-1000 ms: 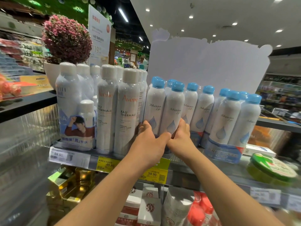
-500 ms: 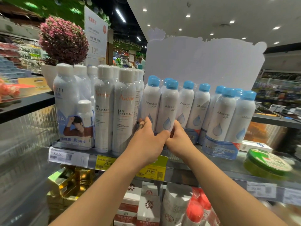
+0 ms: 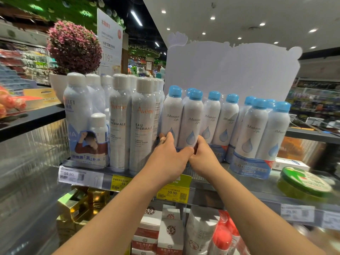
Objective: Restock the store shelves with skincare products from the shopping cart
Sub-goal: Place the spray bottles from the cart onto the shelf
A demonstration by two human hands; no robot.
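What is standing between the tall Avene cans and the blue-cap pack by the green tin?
In the head view, two more twin packs of blue-cap JMsolution bottles: the pack both hands hold, the left hand and right hand, and another pack beside it.

Base of the blue-capped twin pack (image 3: 184,124) behind both hands; blurred green tin (image 3: 305,183); elbows out of frame.
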